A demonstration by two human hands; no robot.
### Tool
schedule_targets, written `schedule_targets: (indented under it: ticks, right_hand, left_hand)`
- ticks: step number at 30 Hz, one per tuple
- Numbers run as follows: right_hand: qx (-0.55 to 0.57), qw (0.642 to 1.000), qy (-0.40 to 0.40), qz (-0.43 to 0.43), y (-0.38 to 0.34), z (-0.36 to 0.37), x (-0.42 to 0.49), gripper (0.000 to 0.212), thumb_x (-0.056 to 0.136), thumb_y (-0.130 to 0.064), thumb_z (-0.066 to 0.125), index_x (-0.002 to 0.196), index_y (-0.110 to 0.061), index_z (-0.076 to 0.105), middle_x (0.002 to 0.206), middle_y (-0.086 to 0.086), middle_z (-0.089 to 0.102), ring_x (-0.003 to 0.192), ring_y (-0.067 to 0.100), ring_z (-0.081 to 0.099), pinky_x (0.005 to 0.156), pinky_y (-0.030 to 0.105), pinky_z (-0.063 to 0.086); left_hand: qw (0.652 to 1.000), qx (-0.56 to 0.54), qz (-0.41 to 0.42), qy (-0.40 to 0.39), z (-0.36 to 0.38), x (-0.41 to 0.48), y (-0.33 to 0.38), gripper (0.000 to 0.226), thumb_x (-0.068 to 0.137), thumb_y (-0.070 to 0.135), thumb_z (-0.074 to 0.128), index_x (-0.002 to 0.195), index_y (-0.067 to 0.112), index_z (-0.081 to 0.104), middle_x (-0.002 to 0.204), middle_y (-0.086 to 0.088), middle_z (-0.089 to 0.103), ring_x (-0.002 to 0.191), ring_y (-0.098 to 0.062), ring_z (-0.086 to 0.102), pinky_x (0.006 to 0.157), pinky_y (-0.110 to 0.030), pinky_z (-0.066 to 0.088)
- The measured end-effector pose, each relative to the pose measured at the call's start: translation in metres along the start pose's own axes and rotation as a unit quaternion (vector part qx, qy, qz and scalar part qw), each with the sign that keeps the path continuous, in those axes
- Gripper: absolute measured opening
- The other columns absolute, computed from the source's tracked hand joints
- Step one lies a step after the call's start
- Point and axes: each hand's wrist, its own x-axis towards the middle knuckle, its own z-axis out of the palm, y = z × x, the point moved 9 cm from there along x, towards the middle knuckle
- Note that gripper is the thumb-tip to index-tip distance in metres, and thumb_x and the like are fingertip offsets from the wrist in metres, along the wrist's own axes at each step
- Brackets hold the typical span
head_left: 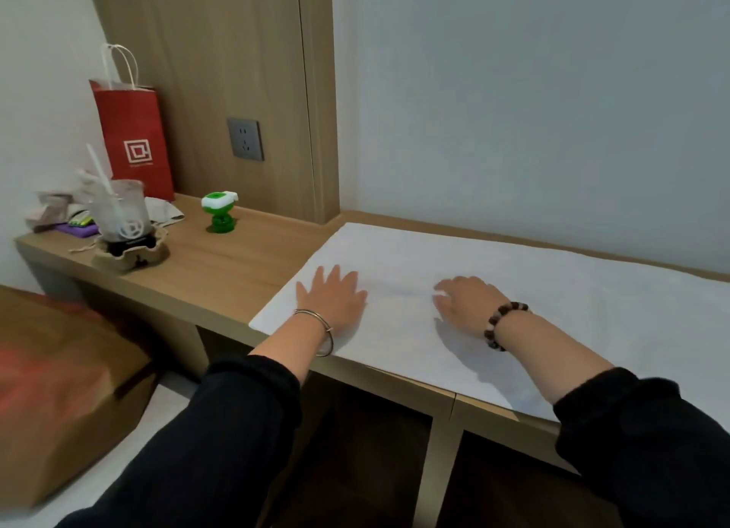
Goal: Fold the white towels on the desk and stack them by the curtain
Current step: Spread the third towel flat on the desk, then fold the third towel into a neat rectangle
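Well, white towel (513,290): spread flat in one smooth sheet over the right stretch of the desk (221,267), from the desk's front edge almost to its back edge at the wall; its left corner lies at the desk's front edge.
Left hand (333,294): palm down on the towel near the desk's front edge, fingers straight and fanned apart, gripping nothing.
Right hand (466,302): palm down on the towel further right along the desk, fingers pointing left and a little bent, somewhat blurred; it holds nothing.
Wrists: a thin metal bangle (316,318) on the left, a dark bead bracelet (503,322) on the right, both forearms in black sleeves reaching in over the desk's front edge.
Green gadget (219,213): a small green and white plastic thing, upright on bare wood near the desk's back edge.
Plastic cup (120,211): clear, with a white straw, standing in a bunched beige pouch towards the desk's left end.
Red paper bag (134,136): upright at the desk's back left, white handles up.
Wall socket (245,139): grey, set in the wood panel above the desk's back edge.
Cardboard box (59,389): on the floor, below and left of the desk's left end.
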Motion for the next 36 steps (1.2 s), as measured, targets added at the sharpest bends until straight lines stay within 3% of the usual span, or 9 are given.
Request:
schedule_targets:
  ticks: [3,6,13,16,20,27,29,32,36]
  right_hand:
    - [-0.011,0.999,-0.018,-0.039,-0.013,0.018,0.02,0.053,0.1,-0.046,0.021,0.15,-0.028,0.016,0.159,0.0,0.008,0.144,0.024,0.011,0.114,0.049,0.01]
    - [-0.011,0.998,-0.051,-0.019,0.003,0.042,0.037,0.056,0.099,-0.052,0.013,0.151,-0.034,0.006,0.159,-0.005,-0.005,0.146,0.019,-0.004,0.114,0.051,0.0]
    - [-0.015,0.986,-0.084,0.144,0.035,0.034,0.073,0.062,0.096,-0.055,0.012,0.151,-0.03,-0.001,0.158,-0.004,-0.014,0.146,0.021,-0.008,0.113,0.06,0.0]
    - [-0.045,0.991,-0.117,0.047,-0.008,0.044,0.078,0.071,0.092,-0.062,0.017,0.151,-0.025,0.001,0.159,0.003,-0.007,0.146,0.027,-0.002,0.113,0.058,0.009]
    - [-0.03,0.995,-0.078,-0.055,-0.031,0.055,0.062,0.064,0.094,-0.061,0.012,0.15,-0.034,0.0,0.159,-0.004,-0.008,0.146,0.021,-0.006,0.114,0.053,0.0]
    - [-0.013,0.986,-0.075,0.146,0.037,0.037,0.037,0.062,0.096,-0.056,0.009,0.151,-0.031,-0.003,0.159,-0.001,-0.014,0.146,0.023,-0.01,0.114,0.058,-0.002]
    - [-0.018,0.987,-0.085,0.136,0.018,0.044,0.024,0.064,0.095,-0.057,0.008,0.151,-0.029,-0.005,0.158,0.001,-0.015,0.145,0.026,-0.011,0.113,0.059,-0.001]
    - [-0.02,0.996,-0.056,0.07,-0.018,0.054,0.006,0.063,0.094,-0.058,0.005,0.15,-0.031,-0.006,0.158,0.0,-0.015,0.145,0.025,-0.012,0.112,0.058,-0.002]
    - [-0.02,0.998,-0.024,0.061,-0.02,0.046,-0.002,0.06,0.096,-0.054,0.007,0.151,-0.031,0.0,0.159,0.0,-0.01,0.146,0.024,-0.007,0.115,0.054,0.0]
  left_hand:
    - [1.0,0.015,0.003,-0.021,0.017,0.007,0.012,0.057,0.097,0.055,0.012,0.15,0.035,0.001,0.159,0.005,-0.006,0.146,-0.024,-0.006,0.114,-0.054,-0.001]
    - [1.0,0.022,0.004,-0.015,0.021,0.012,0.009,0.059,0.095,0.057,0.012,0.15,0.036,0.002,0.159,0.004,-0.007,0.146,-0.023,-0.007,0.114,-0.053,-0.001]
    - [1.0,0.019,0.011,-0.005,0.02,0.014,0.011,0.059,0.095,0.056,0.013,0.15,0.036,0.004,0.159,0.005,-0.006,0.146,-0.023,-0.007,0.114,-0.053,-0.001]
    - [1.0,0.025,0.007,-0.008,0.02,0.016,0.011,0.059,0.095,0.057,0.014,0.15,0.036,0.003,0.159,0.005,-0.006,0.146,-0.022,-0.007,0.114,-0.053,-0.001]
    - [0.999,0.028,0.007,-0.013,0.022,0.018,0.01,0.06,0.095,0.058,0.012,0.15,0.036,0.001,0.159,0.005,-0.007,0.146,-0.022,-0.007,0.114,-0.053,-0.001]
    - [0.999,0.031,0.025,-0.008,0.023,0.019,0.012,0.058,0.096,0.055,0.012,0.15,0.035,0.003,0.159,0.004,-0.005,0.146,-0.023,-0.005,0.114,-0.053,0.0]
    - [0.999,0.03,0.022,-0.01,0.023,0.021,0.011,0.058,0.096,0.054,0.013,0.15,0.035,0.004,0.159,0.004,-0.003,0.146,-0.023,-0.004,0.114,-0.053,0.001]
    - [1.0,0.02,0.019,0.001,0.019,0.022,0.012,0.055,0.097,0.049,0.018,0.149,0.032,0.014,0.159,0.004,0.006,0.146,-0.023,0.003,0.114,-0.052,0.004]
    - [0.991,-0.084,0.053,0.09,-0.004,0.009,0.015,0.036,0.097,0.025,0.034,0.12,0.014,0.058,0.135,-0.005,0.051,0.127,-0.025,0.042,0.106,-0.04,0.028]
